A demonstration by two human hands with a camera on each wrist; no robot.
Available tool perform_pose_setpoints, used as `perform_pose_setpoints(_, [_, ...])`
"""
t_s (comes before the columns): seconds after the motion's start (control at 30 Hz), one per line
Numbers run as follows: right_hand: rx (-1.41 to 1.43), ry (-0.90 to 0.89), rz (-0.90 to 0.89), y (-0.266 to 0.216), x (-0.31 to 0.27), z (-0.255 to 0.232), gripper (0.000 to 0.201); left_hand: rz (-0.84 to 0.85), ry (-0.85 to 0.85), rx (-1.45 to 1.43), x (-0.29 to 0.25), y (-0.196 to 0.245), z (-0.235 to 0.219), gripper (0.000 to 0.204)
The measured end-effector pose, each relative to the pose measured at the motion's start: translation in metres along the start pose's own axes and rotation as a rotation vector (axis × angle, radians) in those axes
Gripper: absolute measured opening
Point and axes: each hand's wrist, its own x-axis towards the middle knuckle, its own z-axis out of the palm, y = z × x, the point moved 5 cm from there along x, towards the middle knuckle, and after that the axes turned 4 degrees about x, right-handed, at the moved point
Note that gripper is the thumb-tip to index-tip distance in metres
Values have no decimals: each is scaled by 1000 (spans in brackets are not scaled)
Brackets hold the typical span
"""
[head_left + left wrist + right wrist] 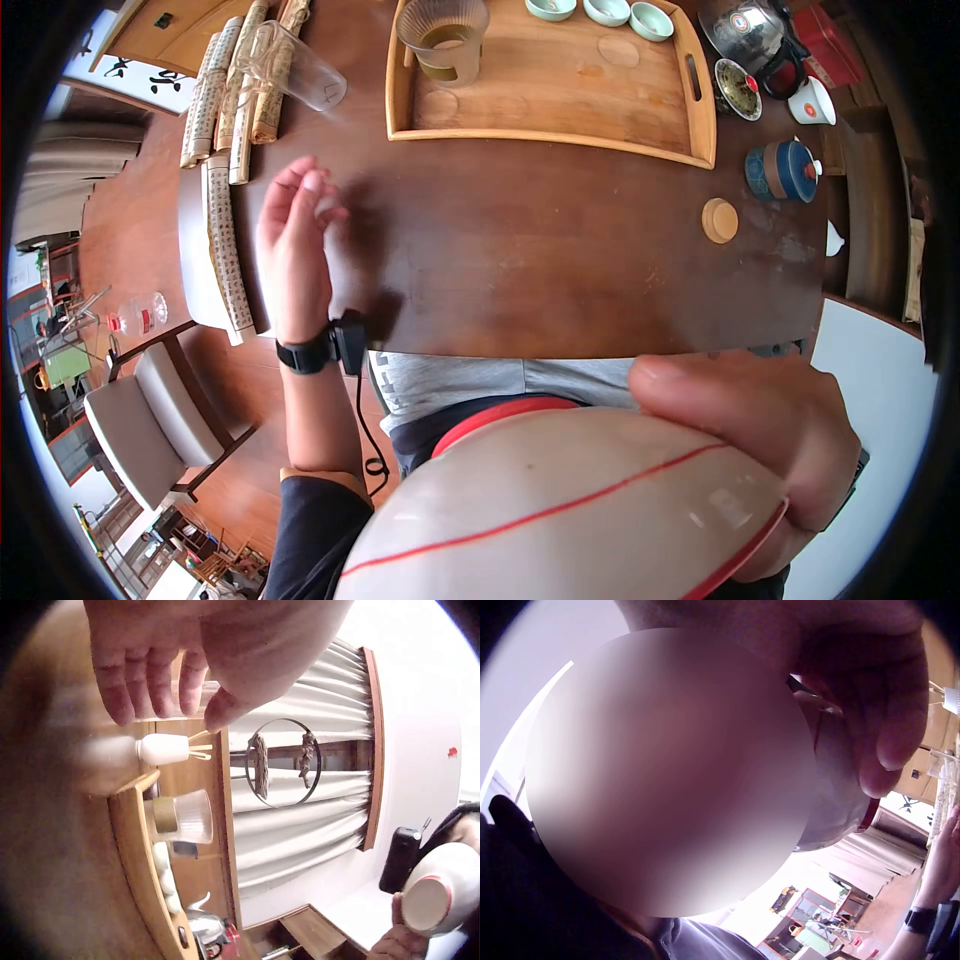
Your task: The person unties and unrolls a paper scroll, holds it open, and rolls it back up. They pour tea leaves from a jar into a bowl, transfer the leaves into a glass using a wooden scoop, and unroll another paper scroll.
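Observation:
A white bowl with red bands (560, 500) is tipped up close to the head camera, its base toward the body. The right hand (760, 430) grips it by the side, thumb along the outer wall; the left wrist view shows the bowl (439, 889) raised near the face. In the right wrist view the fingers of the right hand (870, 705) curl over the bowl (836, 787). The left hand (300, 250) is held over the left part of the table, fingers loosely bent and holding nothing; it also shows in the left wrist view (202, 652).
A wooden tray (560, 140) holds a ribbed glass pitcher (440, 40) and small pale cups (651, 22). Bamboo scrolls (225, 90) and a clear glass (315, 80) lie left. At right are a kettle (750, 30), a blue jar (785, 170) and a wooden lid (720, 220).

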Motion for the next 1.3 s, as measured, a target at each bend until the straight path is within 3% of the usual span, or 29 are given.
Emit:
perform_pose_setpoints(0.07, [-43, -1, -77, -3, -1, -3, 47, 92, 70, 101, 18, 8, -6, 42])
perform_pose_setpoints(0.27, [13, -168, -45, -9, 4, -14, 55, 376, 154, 275, 73, 11, -4, 65])
perform_pose_setpoints(0.33, [109, -336, 36, -4, 5, -13, 63, 456, 214, 341, 80, 16, 4, 68])
perform_pose_setpoints(0.5, [127, -340, 25, -5, 0, -15, 69, 460, 219, 303, 110, 13, 11, 89])
perform_pose_setpoints(0.67, [114, -336, 66, -9, 1, -22, 70, 437, 166, 347, 128, 9, 18, 87])
perform_pose_setpoints(0.77, [143, -390, 138, -11, 2, -18, 70, 423, 127, 315, 139, -3, 18, 81])
perform_pose_setpoints(0.83, [292, -234, 364, -5, 2, -12, 69, 422, 104, 290, 144, -6, 15, 78])
perform_pose_setpoints(0.87, [151, -396, 363, -9, 11, -17, 65, 424, 78, 276, 147, -4, 15, 76])
perform_pose_setpoints(0.9, [145, -353, 382, -2, 13, -15, 62, 436, 88, 258, 148, -2, 14, 76])
perform_pose_setpoints(0.97, [164, -216, 436, 18, 16, -3, 54, 266, 13, 134, 138, 2, 19, 67])
perform_pose_setpoints(1.0, [117, -222, 481, 30, 19, 0, 46, 263, 18, 105, 133, 3, 19, 66])
perform_pose_setpoints(1.03, [-15, -279, 252, 51, 21, 4, 45, 241, 23, 50, 124, 6, 23, 66])
perform_pose_setpoints(1.1, [143, -227, 475, 88, 21, 15, 40, 217, 22, -13, 117, 7, 23, 65])
perform_pose_setpoints(1.2, [241, -182, 531, 145, 20, 20, 39, 187, -33, -101, 110, 8, 22, 64])
perform_pose_setpoints(1.3, [257, -176, 566, 167, 26, 19, 40, 191, -54, -161, 107, 11, 19, 62])
